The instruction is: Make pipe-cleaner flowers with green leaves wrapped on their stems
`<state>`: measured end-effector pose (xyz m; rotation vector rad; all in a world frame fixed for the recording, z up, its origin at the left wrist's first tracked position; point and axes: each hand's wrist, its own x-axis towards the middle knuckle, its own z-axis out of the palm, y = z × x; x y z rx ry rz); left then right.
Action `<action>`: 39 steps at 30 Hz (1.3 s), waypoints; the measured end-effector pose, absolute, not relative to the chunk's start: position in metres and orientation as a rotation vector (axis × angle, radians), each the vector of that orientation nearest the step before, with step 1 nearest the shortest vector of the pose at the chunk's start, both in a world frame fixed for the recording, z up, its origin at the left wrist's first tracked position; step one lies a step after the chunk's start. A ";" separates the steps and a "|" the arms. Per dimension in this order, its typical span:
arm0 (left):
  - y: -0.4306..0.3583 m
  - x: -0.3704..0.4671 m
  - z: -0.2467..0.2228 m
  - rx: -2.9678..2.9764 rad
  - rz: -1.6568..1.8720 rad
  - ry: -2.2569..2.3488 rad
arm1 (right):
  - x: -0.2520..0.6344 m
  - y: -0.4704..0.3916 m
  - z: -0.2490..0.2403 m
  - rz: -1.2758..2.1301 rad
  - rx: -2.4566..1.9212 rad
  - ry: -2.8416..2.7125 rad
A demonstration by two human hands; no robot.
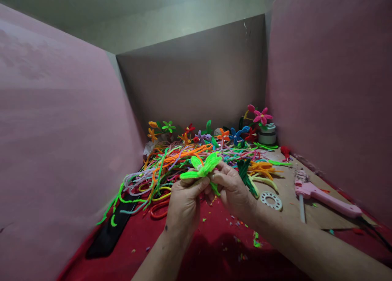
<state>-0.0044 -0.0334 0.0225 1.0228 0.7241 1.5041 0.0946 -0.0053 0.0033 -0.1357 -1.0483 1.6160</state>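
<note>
Between my two hands is a bright green pipe-cleaner flower, held up over the red cloth. My left hand has its fingers closed on the flower's lower left side. With thumb and fingers, my right hand pinches a petal on the right. The flower's petals spread up and to the left, and one points down between the hands. A pale bit shows near its middle. Fingers cover part of its underside. Right behind it lies a heap of loose pipe cleaners in many colours.
A pink glue gun rests on brown cardboard at right, beside a white ring. Finished flowers, including a pink one near a jar, line the back. A black flat object lies left. Pink walls enclose both sides.
</note>
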 end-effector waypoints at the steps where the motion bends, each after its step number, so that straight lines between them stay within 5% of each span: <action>1: -0.033 -0.004 0.023 1.010 1.520 0.719 | 0.095 -0.005 0.004 1.624 -0.144 -1.052; 10: -0.033 -0.003 0.030 0.941 1.562 0.664 | 0.095 -0.005 0.008 1.658 -0.238 -1.196; 19: -0.020 -0.018 0.055 1.045 1.689 0.599 | 0.177 -0.004 0.042 1.171 -0.681 -1.322; 28: -0.008 -0.019 0.067 1.152 1.545 0.602 | 0.248 -0.001 -0.026 0.292 -1.553 -2.325; 39: 0.034 -0.020 0.017 0.952 1.405 0.548 | 0.254 -0.018 -0.044 0.126 -1.420 -2.363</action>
